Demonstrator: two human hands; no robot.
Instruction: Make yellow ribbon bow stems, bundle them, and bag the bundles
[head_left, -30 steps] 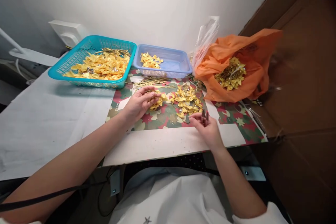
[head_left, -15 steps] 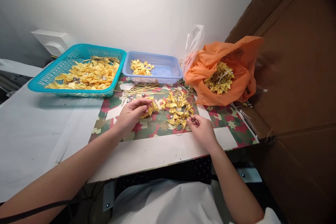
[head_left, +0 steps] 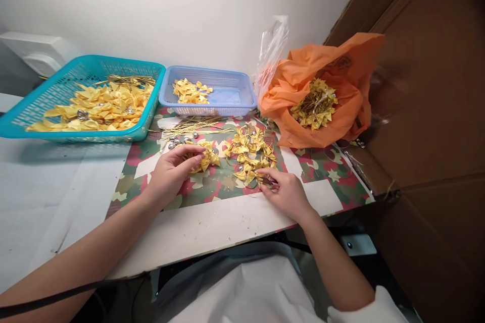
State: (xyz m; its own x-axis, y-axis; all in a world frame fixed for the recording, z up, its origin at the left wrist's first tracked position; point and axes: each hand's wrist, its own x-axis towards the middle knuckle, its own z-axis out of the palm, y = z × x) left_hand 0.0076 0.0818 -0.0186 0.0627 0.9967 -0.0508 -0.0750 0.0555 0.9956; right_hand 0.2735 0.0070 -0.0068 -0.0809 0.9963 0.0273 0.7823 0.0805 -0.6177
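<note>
My left hand (head_left: pixel 172 169) is over the camouflage-patterned sheet, thumb and fingers curled in beside a small group of yellow ribbon flowers (head_left: pixel 209 156); what the fingertips pinch, if anything, is hidden. Lower right, my right hand (head_left: pixel 286 192) is closed at the near edge of a pile of yellow flowers (head_left: pixel 250 144) with wire stems. A slim dark thing shows between its fingers, too small to name. Silver bells (head_left: pixel 175 142) lie just beyond my left hand, near a bundle of gold wires (head_left: pixel 199 125).
At the back left stands a teal basket (head_left: pixel 146 133) heaped with yellow pieces and gold wires. Beside it is a blue basket (head_left: pixel 242 78) with some yellow pieces. An orange bag (head_left: pixel 280 111) holding finished-looking flowers sits back right, against a cardboard wall (head_left: pixel 428 111).
The view has shifted, so the baskets sit further left. My right hand has come in closer to the flower pile, its fingers now at the pile's near edge. My left hand stays beside its flowers.
</note>
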